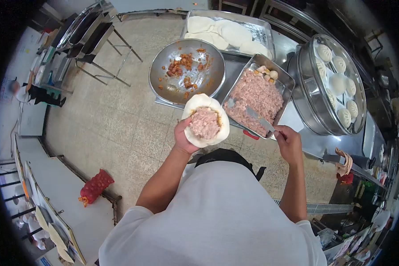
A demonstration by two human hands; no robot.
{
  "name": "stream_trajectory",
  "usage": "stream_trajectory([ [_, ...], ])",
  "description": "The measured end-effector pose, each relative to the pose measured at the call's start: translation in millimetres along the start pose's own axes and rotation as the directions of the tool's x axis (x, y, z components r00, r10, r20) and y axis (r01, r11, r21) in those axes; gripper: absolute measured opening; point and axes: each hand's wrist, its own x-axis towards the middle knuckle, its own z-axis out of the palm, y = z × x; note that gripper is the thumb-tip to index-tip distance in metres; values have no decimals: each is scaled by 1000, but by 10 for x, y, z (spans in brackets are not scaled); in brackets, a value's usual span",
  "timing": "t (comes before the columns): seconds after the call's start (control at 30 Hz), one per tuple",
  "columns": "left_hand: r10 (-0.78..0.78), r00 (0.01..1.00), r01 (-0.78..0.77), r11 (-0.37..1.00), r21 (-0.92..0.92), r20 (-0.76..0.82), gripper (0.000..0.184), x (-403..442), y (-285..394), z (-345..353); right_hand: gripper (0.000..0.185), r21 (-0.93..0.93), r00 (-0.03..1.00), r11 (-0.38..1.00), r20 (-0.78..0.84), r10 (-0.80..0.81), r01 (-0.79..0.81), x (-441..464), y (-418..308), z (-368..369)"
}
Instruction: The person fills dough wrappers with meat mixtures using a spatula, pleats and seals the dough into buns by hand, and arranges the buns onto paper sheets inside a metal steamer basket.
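On my left hand (185,136) rests a round dough wrapper (220,133), its middle heaped with pink minced meat (204,123); my thumb lies over its edge and the other fingers are mostly beneath it. My right hand (288,141) grips a flat metal spatula (265,123), whose blade lies on the meat filling (257,95) in a rectangular metal tray (289,84). Several pale round pieces (273,75) sit at that tray's far end. Left of the tray is a steel bowl (157,73) with reddish-brown filling (175,68).
Flat dough rounds (235,34) lie in a tray (270,40) at the back. A steamer (303,95) at the right holds several pleated buns (324,53). A red net bag (96,187) stands at lower left. Another person (24,91) is at far left.
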Motion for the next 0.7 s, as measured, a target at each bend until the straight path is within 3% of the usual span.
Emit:
stream_trajectory([
  [0.1,24,997,-21,999,-47,74,74,120,9,97,12,-19,990,990,-18,-139,139,-46,-440,-3],
  [0.27,81,985,-63,991,-114,154,82,266,71,341,15,-69,984,984,-65,-168,164,-153,-887,285],
  [0.43,118,987,-119,993,-2,110,80,352,220,405,19,-68,962,966,-95,-255,249,-227,-985,678],
  [0.57,96,992,-93,995,-36,78,80,306,390,331,17,-16,986,986,-18,-167,167,-228,-1165,520],
  [0.63,59,987,-46,995,-88,148,80,268,438,281,19,-27,991,991,-21,-132,132,-244,-1214,545],
  [0.7,52,989,-39,995,-97,138,80,273,437,216,21,9,982,993,-150,-117,119,-264,-1094,700],
])
